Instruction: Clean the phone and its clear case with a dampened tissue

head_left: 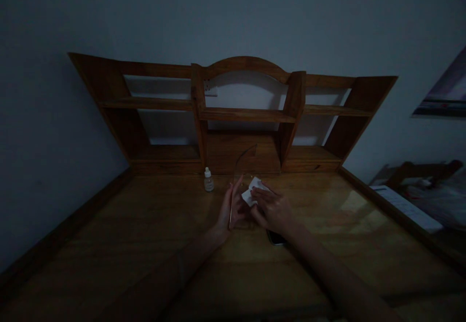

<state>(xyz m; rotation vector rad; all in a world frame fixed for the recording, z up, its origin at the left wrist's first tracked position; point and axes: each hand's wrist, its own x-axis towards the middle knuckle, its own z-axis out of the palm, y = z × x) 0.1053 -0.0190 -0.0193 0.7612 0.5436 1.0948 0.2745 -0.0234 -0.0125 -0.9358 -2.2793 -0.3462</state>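
Note:
My left hand (230, 208) holds a clear, thin sheet (240, 167) upright by its near edge, fingers on one side and palm on the other. It looks like glass or clear plastic; I cannot tell which. In my right hand (273, 208) a folded white tissue (252, 192) is pinched under the fingertips, close against the sheet's right face. A small clear dropper bottle (208, 181) with a white cap stands on the desk, left of the sheet. Below my right wrist lies a dark phone-like object (276, 238), partly covered by the arm.
A wooden desk (163, 225) spreads beneath my arms, with raised side rims. At its back rises a wooden shelf unit (247, 114). A wall socket (210, 88) shows through it. Beyond the right rim are a white printed sheet (406, 208) and a wooden chair back (418, 170).

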